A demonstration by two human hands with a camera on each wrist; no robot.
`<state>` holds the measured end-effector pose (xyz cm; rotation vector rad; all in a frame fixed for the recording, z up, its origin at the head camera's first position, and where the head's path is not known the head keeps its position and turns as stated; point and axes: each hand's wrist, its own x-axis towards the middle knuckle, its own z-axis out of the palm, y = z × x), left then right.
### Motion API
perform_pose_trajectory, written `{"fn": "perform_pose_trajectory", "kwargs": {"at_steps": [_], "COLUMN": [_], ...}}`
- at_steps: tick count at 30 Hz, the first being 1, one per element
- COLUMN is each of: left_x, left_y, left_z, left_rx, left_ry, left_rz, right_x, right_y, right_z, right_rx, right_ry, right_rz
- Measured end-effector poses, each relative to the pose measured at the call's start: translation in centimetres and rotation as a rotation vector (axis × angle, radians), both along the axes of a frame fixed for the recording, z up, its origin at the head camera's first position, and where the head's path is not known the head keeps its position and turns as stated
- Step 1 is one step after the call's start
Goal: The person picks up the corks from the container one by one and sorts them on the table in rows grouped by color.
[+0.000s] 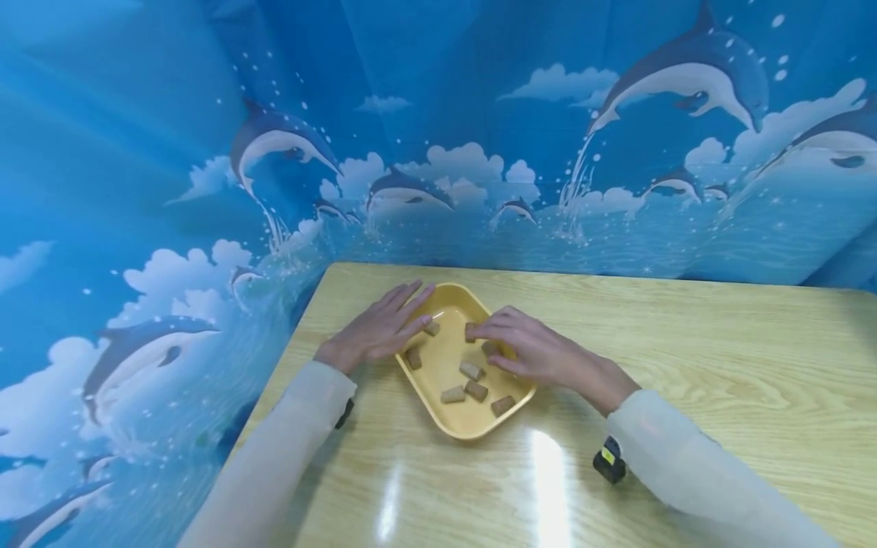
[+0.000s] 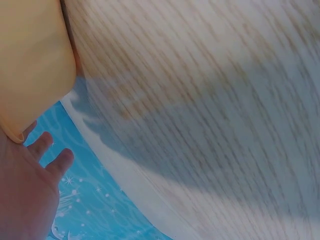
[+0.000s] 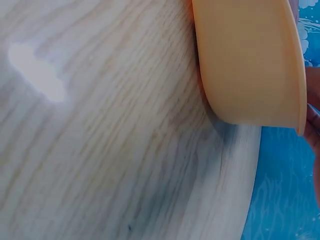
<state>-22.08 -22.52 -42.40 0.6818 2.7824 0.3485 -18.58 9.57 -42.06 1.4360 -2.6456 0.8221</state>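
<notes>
A yellow plastic tray [image 1: 448,418] sits on the table, holding several short brown cylinders that look like corks. My left hand [image 1: 377,329] lies over its left rim with the fingers spread, and its thumb tip is at a light cork [image 1: 432,328]. From the right, my right hand [image 1: 534,350] reaches over the rim. Its fingertips are at a brown cork [image 1: 470,332], and another cork [image 1: 490,348] lies between the index finger and thumb, partly covered. More corks lie below, such as a pale cork [image 1: 453,394] and a brown cork [image 1: 503,406]. Both wrist views show the tray's outer wall [image 3: 245,60], not its contents.
The wood-grain table [image 1: 719,365] stretches far to the right, with its left edge close to my left arm. A blue dolphin-print curtain [image 1: 438,91] hangs behind and along the left. A small black device [image 1: 609,460] is at my right wrist.
</notes>
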Motion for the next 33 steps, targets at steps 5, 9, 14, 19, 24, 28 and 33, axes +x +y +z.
{"fn": "perform_pose_trajectory", "kwargs": {"at_steps": [5, 9, 14, 19, 24, 28, 33], "left_x": [0.1, 0.2, 0.2, 0.2, 0.1, 0.1, -0.1], "left_y": [-0.2, -0.4, -0.3, -0.2, -0.2, -0.1, 0.0], "left_z": [0.1, 0.1, -0.1, -0.2, -0.2, -0.2, -0.3], "left_rx": [0.003, 0.002, -0.003, 0.001, -0.01, -0.003, 0.004], "left_ry": [-0.012, -0.016, -0.018, -0.012, -0.009, -0.003, -0.001], "left_rz": [0.007, 0.019, 0.02, 0.022, 0.026, 0.024, 0.026], "right_x": [-0.4, -0.6, -0.8, -1.0, -1.1, -1.1, -1.0], "right_y": [-0.3, -0.7, -1.2, -1.6, -1.9, -2.1, -2.1], "right_z": [0.1, 0.0, -0.4, -0.3, 0.0, 0.1, -0.2], "right_rx": [0.038, 0.079, 0.14, 0.178, 0.205, 0.213, 0.224], "right_ry": [0.063, 0.109, 0.152, 0.163, 0.157, 0.155, 0.153], "right_rz": [0.051, 0.082, 0.113, 0.116, 0.122, 0.131, 0.135]}}
